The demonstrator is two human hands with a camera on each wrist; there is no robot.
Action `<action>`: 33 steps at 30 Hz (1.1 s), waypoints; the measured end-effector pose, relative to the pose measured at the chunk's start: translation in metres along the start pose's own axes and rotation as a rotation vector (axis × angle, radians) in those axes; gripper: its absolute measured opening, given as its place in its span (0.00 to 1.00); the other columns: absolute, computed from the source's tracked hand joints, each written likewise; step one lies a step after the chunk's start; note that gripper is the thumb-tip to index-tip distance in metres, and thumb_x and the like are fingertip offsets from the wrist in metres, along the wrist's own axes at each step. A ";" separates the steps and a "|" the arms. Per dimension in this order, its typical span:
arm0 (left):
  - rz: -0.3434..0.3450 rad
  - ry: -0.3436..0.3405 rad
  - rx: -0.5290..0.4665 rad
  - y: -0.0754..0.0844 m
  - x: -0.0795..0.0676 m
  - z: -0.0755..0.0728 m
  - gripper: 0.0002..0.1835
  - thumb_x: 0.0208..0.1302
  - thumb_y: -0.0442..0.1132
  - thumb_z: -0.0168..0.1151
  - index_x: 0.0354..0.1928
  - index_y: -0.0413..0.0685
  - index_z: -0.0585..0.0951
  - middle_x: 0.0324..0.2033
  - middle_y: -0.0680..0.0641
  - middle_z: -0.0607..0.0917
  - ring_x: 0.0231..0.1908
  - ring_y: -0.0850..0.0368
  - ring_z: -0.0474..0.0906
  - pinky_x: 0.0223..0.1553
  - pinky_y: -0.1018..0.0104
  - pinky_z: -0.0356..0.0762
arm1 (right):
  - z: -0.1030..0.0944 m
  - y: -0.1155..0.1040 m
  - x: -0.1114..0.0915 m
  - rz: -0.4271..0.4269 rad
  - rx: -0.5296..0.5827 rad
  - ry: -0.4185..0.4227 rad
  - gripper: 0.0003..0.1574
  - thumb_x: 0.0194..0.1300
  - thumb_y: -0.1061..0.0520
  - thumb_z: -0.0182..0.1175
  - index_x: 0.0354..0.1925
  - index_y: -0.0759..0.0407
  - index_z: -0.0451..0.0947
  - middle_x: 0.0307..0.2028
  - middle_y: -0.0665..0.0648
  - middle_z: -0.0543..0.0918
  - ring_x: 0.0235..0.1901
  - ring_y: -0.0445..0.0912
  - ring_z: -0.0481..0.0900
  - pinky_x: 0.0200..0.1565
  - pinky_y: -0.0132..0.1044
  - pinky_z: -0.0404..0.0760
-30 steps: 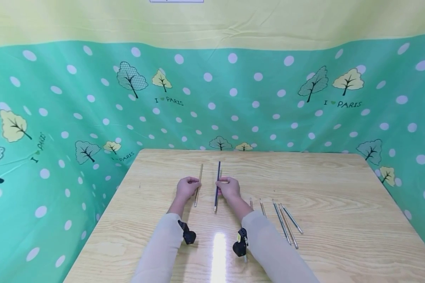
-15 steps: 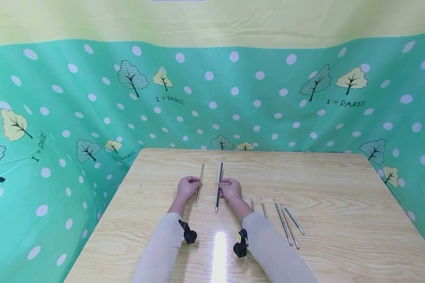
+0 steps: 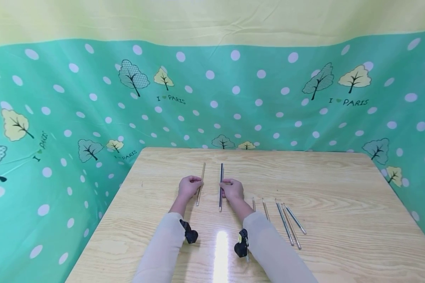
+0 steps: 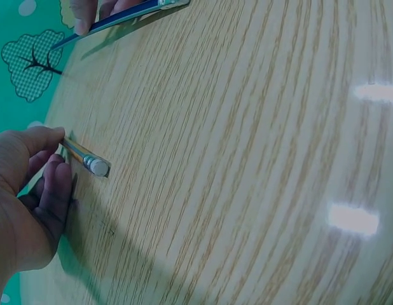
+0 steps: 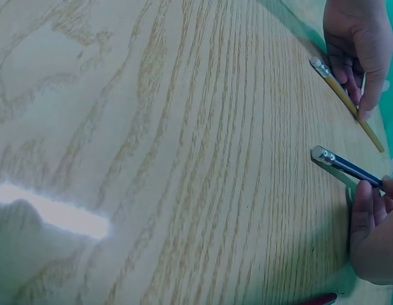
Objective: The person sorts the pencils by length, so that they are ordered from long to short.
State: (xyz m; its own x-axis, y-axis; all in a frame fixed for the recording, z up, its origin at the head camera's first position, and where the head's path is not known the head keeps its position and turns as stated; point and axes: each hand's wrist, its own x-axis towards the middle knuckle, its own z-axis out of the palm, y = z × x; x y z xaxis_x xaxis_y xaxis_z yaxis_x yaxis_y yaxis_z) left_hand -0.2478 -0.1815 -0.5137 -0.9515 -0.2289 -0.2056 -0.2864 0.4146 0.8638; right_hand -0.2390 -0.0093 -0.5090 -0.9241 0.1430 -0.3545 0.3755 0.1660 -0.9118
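My left hand (image 3: 189,186) pinches a yellow pencil (image 5: 341,94) with a metal band and a pale eraser. The eraser end points toward me, close over the table. To its right, my right hand (image 3: 233,190) holds a dark blue pencil (image 3: 221,202) between thumb and fingers, its eraser end also facing me. The two pencils stand apart, a hand's width or so between them, and the blue one runs almost straight away from me. In the left wrist view, the yellow pencil's eraser (image 4: 99,167) shows clearly, while its far part is hidden behind the fingers.
Several more pencils (image 3: 285,225) lie spread on the wooden table (image 3: 340,188), right of my right forearm, some partly covered by the sleeve. Another pencil end (image 3: 248,257) shows beneath the right wrist camera. A green patterned cloth (image 3: 184,118) hangs behind and beside the table.
The near end of the dark blue pencil has swung slightly right, so it points straighter away from me. My left hand and the yellow pencil hold nearly still; the head view has shifted a little.
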 end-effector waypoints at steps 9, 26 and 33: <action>-0.020 0.002 -0.011 -0.001 0.000 0.001 0.10 0.58 0.40 0.64 0.41 0.44 0.82 0.30 0.49 0.80 0.21 0.61 0.72 0.20 0.73 0.72 | 0.003 -0.004 0.001 0.006 -0.058 0.025 0.12 0.60 0.57 0.62 0.43 0.57 0.81 0.30 0.58 0.84 0.20 0.43 0.79 0.20 0.28 0.79; -0.004 0.016 0.000 0.002 -0.001 0.003 0.10 0.58 0.39 0.64 0.41 0.43 0.82 0.32 0.47 0.82 0.21 0.60 0.73 0.19 0.73 0.72 | 0.001 -0.005 0.000 -0.014 -0.186 0.040 0.12 0.60 0.55 0.62 0.43 0.56 0.81 0.25 0.57 0.85 0.14 0.40 0.75 0.20 0.30 0.71; 0.017 0.020 -0.018 -0.001 -0.002 0.002 0.09 0.56 0.38 0.64 0.38 0.43 0.83 0.28 0.48 0.82 0.19 0.60 0.73 0.19 0.71 0.73 | -0.001 -0.004 0.001 -0.019 -0.167 0.017 0.11 0.59 0.55 0.62 0.41 0.57 0.80 0.23 0.57 0.84 0.12 0.39 0.73 0.19 0.29 0.72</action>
State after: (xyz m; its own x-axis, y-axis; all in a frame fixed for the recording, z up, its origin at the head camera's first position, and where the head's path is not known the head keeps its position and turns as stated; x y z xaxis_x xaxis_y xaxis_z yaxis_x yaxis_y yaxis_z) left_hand -0.2461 -0.1800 -0.5146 -0.9538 -0.2396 -0.1814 -0.2678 0.4031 0.8751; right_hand -0.2416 -0.0091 -0.5051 -0.9303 0.1542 -0.3328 0.3659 0.3283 -0.8708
